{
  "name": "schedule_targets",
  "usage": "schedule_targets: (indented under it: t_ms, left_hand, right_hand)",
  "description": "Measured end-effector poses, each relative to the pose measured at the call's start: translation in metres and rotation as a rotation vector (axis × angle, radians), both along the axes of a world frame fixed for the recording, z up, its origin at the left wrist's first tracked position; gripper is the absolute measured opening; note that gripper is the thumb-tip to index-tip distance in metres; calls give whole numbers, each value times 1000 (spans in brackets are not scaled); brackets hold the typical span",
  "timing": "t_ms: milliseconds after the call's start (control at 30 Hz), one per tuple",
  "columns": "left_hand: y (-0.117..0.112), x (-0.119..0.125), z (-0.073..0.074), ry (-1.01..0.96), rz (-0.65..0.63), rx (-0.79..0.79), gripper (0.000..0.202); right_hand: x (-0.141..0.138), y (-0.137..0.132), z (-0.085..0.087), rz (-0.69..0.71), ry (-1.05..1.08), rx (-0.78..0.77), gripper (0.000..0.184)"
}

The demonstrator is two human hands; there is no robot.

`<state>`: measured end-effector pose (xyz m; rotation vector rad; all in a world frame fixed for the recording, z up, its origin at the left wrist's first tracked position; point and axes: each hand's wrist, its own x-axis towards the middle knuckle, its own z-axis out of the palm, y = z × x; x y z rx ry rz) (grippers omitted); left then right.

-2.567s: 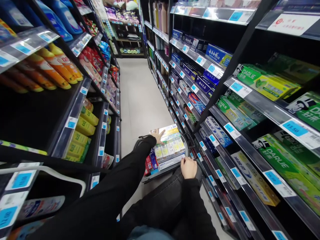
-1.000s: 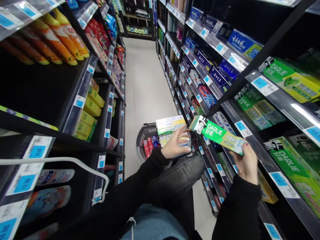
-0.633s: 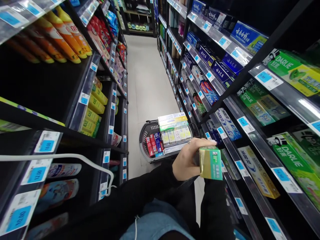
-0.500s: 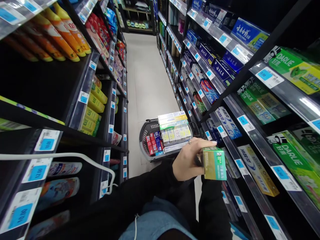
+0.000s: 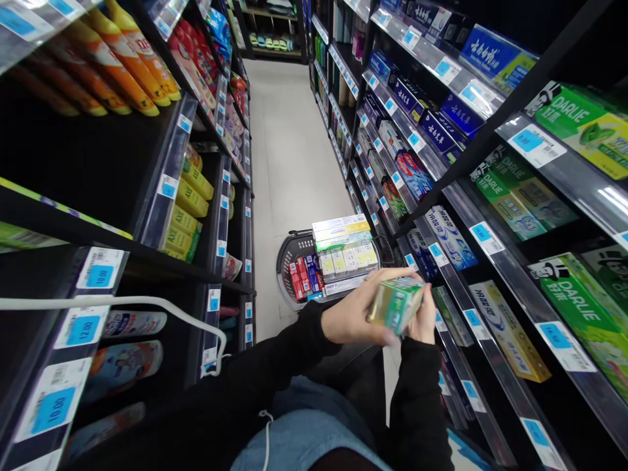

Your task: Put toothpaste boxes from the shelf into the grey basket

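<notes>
My left hand (image 5: 354,311) is closed on a green and gold toothpaste box (image 5: 396,304), its fingers over the top and the thumb below. On the box's far right side my right hand (image 5: 424,320) grips it too, partly hidden behind it. The box is tilted and a little blurred. Just beyond my hands a dark plastic basket (image 5: 283,278) stands on the floor. Inside it are red boxes (image 5: 296,281), a blue box (image 5: 313,273), several white and yellow boxes (image 5: 349,259) and long cartons (image 5: 342,230) across the top.
Right-hand shelves hold toothpaste, including green Darlie boxes (image 5: 579,288) and a gold-ended white box (image 5: 510,330). Left-hand shelves carry orange bottles (image 5: 132,55) and yellow AXE bottles (image 5: 184,229). A white cable (image 5: 161,302) crosses the left side. The pale aisle floor (image 5: 287,144) runs between.
My right hand has come up to the box's right side and now grips it. The box has turned and shifted slightly left. The view has shifted slightly.
</notes>
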<state>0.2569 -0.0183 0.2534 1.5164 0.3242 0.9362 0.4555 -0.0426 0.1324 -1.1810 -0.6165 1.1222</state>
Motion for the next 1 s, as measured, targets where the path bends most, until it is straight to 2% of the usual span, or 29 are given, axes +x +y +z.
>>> schedule_targets:
  t_ms: [67,100,167,267,367,467,533,633,767,867,1000]
  left_hand:
    - [2,-14,-13,35,-110,-231,85]
    - [2,-21,-21,98,-112,-314,80]
    - [3,-35,-39,307,-11,-376,69]
    - [5,-54,-68,640,222,-303,56]
    - [13,-69,-95,836,307,-214,51]
    - [27,-81,-125,844,355,-181,46]
    - [38,-86,-148,822,445,-170,48]
    - [58,-89,-184,877,565,-134,49]
    - [86,-88,-225,1021,597,18,43]
    - [101,-82,-244,1120,569,119,42]
    - [111,-70,-253,1319,618,218,40]
  right_hand:
    - [12,-10,2,-100,-8,9,50]
    - [18,-15,3,-150,-30,17,47]
    - [28,-24,4,-197,-104,23,44]
    - [30,-26,-1,-138,-216,-5,48]
    - [18,-8,-17,-13,-354,-2,52]
    - [-1,19,-41,21,-757,-61,51]
    - [-14,31,-56,-14,-1013,-140,50]
    - [-33,35,-72,8,-1156,-183,45]
    - [-47,27,-81,157,-1323,-180,33]
    - [-49,26,-81,201,-1421,-216,32]
    - [-47,28,-81,254,-1517,-256,31]
